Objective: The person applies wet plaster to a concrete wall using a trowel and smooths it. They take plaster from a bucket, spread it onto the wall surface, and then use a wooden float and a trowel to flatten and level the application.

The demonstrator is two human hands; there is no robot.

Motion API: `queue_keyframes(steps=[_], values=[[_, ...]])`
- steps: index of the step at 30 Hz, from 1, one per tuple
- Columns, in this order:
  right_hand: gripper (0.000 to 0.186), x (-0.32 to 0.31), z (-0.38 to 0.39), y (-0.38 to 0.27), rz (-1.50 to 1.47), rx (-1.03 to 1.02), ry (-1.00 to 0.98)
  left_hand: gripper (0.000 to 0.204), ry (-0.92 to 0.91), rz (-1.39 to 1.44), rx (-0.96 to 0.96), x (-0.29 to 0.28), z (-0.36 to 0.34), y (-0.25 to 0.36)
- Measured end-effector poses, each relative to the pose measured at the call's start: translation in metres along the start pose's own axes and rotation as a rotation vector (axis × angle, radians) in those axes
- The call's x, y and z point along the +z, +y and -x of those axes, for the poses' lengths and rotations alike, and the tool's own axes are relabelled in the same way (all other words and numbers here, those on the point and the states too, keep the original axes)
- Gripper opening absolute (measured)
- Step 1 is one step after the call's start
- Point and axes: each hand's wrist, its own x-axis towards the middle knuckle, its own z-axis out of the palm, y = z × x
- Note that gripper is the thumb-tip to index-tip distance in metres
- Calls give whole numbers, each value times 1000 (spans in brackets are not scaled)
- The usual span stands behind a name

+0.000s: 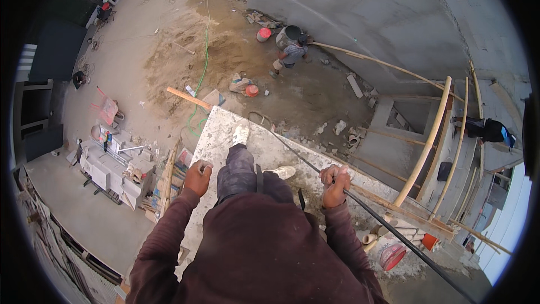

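Observation:
I stand high up on a narrow, pale concrete slab (216, 129) in dusty white shoes. A long black cable (368, 210) runs slantwise from the slab's far edge to the lower right. My right hand (336, 184) is closed round it, fingers wrapped over the top. To the left of my knees, my left hand (198, 177) is curled into a loose fist above the slab's left side. Whether anything small sits inside that fist cannot be made out. No part of the cable reaches it.
Far below, a person (292, 54) stands near a dark barrel (288, 36). Another person (492, 130) is at the right, beyond bamboo poles (424, 149). A wooden plank (188, 97) juts past the slab. A green hose (207, 39), a wheelbarrow (107, 107) and stacked blocks (107, 171) lie left.

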Motion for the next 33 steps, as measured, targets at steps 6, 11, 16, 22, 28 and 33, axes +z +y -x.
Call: queue_keyframes(steps=[6,11,16,22,28,33], values=[[57,-5,-12,8,-30,-14,35,25,9,122,-371,-27,34,-10],[58,-9,-26,4,-46,12,31,26,-60,53,-382,-23,46,-34],[59,-10,-41,7,-57,21,-10,27,-23,124,-401,-16,44,-43],[61,-5,-77,-13,-50,23,-36,25,-47,53,-237,-5,5,12],[63,-17,-48,-155,17,-2,-97,58,-311,80,487,119,-63,142],[64,-22,44,-316,170,-205,-180,57,-241,78,1175,218,-93,190]])
